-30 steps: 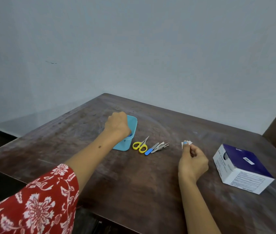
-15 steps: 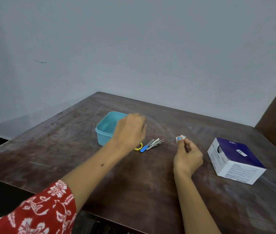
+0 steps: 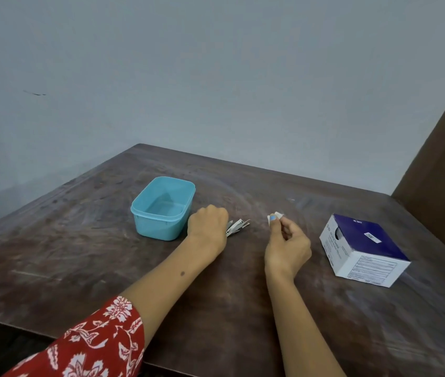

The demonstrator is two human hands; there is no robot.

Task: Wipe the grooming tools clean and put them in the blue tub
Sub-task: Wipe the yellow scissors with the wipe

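Left hand (image 3: 208,227) resting knuckles-up on the dark wooden counter (image 3: 85,257), just right of the blue tub (image 3: 163,208), fingers curled under over the spot where the tools lie; grip contents hidden by the back of the hand, so cannot tell whether pinching anything. Silver nail clippers (image 3: 237,227) poking out from the right side of the left hand, lying flat on the counter, pointing up-right, touching or just beside the fingers. Other tools covered by the hand or not showing. Blue tub sitting open-side up on the counter left of centre, nothing visible inside, near wall just beside the left hand.

Right hand (image 3: 288,246) hovering a little above the counter, well right of the clippers, thumb and forefinger pressed together pinching a small folded white wipe (image 3: 277,215) at its top; other fingers loosely curled, light blue nail polish showing on the thumb.

White and purple box (image 3: 362,248) sitting on the counter right of the right hand, apart from it, printed labels on its sides. Red floral sleeve (image 3: 91,346) covering the left upper arm at bottom left. Grey-blue wall (image 3: 216,77) behind the counter
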